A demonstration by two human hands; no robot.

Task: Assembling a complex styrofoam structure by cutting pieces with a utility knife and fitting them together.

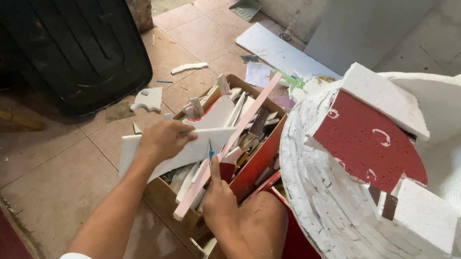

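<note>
While the left hand closes its grip on a white foam board over the cardboard box of offcuts on the tiled floor, the right hand pinches a small blade; sorting looks barely begun. Crowding the right is a big round foam model.

Your left hand grips a white foam sheet; your right hand is at a pale pink strip. Cardboard box is brown, with a red side panel. The round foam model is white with a speckled red panel. Floor is beige tile, bin black.
</note>
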